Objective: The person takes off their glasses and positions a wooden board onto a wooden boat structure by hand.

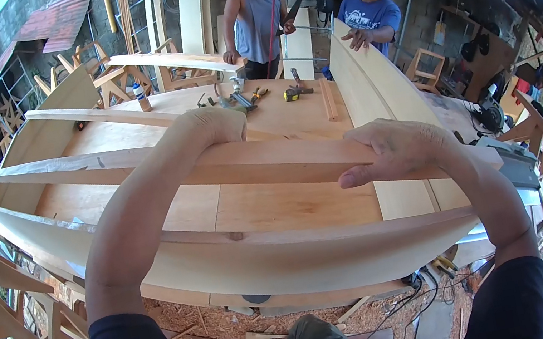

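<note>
A long wooden beam (284, 160) runs across the view over a big plywood-bottomed frame. My left hand (216, 125) is bent over the beam near its middle, its fingers curled down behind the far edge. Further right, my right hand (395, 148) grips the same beam, with the thumb on the near side and the fingers over the top. In front of the beam lies a curved side board (324, 262) with a dark knot on its top edge. Behind the beam, a thinner wooden strip (102, 116) reaches toward the left end of the frame.
Clamps and hand tools (245, 100), a yellow-and-black tool (298, 93) and a bottle (141, 96) rest on the plywood. Two people stand beyond, one holding a saw (297, 4), the other touching an upright board (380, 85). A circular saw (491, 116) sits at the right.
</note>
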Available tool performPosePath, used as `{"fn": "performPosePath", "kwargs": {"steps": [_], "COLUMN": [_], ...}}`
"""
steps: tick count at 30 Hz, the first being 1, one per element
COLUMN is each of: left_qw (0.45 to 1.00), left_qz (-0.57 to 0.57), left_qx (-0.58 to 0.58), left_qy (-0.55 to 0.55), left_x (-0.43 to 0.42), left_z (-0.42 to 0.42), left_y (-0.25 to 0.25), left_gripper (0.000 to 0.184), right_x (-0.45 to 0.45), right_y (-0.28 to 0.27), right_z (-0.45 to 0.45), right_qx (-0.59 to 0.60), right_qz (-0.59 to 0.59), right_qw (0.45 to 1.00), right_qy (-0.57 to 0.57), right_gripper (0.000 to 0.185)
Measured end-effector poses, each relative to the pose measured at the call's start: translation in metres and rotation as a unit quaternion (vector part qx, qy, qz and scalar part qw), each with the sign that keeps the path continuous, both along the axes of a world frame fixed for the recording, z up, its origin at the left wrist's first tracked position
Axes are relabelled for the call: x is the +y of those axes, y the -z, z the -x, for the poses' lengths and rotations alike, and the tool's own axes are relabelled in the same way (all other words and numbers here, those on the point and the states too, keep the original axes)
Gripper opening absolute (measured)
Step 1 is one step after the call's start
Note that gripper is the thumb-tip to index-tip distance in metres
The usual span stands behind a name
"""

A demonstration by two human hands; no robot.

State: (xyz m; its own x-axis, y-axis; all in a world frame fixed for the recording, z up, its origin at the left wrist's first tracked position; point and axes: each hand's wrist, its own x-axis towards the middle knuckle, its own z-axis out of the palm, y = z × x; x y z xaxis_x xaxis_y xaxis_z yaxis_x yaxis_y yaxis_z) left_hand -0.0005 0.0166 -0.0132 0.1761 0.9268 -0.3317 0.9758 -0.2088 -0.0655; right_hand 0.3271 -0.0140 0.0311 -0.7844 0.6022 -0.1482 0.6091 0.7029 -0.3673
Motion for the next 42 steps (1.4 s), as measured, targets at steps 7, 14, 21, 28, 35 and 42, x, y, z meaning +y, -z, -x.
{"fn": "performPosePath", "kwargs": {"steps": [7, 14, 21, 28, 35, 42], "left_qw": [0.999, 0.999, 0.998, 0.998, 0.998, 0.999], "left_qz": [0.011, 0.022, 0.028, 0.039, -0.014, 0.000], "left_qx": [-0.023, -0.029, -0.034, 0.004, 0.053, 0.013], "left_qy": [-0.025, -0.030, -0.052, -0.055, 0.015, -0.038], "left_x": [-0.007, -0.016, -0.017, -0.018, -0.006, -0.004], "left_z": [-0.005, -0.006, -0.010, -0.018, -0.012, -0.008], "left_y": [-0.005, -0.009, -0.010, -0.014, -0.001, 0.000], "left_gripper": [0.028, 0.029, 0.031, 0.031, 0.029, 0.030], "right_x": [0.002, 0.001, 0.001, 0.000, 0.000, 0.005], "right_y": [-0.002, -0.001, -0.001, -0.003, -0.002, -0.008], "right_z": [0.003, 0.002, -0.001, -0.004, 0.000, 0.014], "right_qx": [-0.049, -0.068, -0.060, -0.037, -0.039, -0.116], "right_qz": [-0.024, -0.039, -0.039, -0.003, 0.062, 0.115], "right_qw": [0.998, 0.997, 0.997, 0.999, 0.997, 0.985], "right_qy": [0.021, 0.007, -0.004, -0.015, 0.031, 0.059], "right_gripper": [0.075, 0.075, 0.080, 0.083, 0.079, 0.068]}}
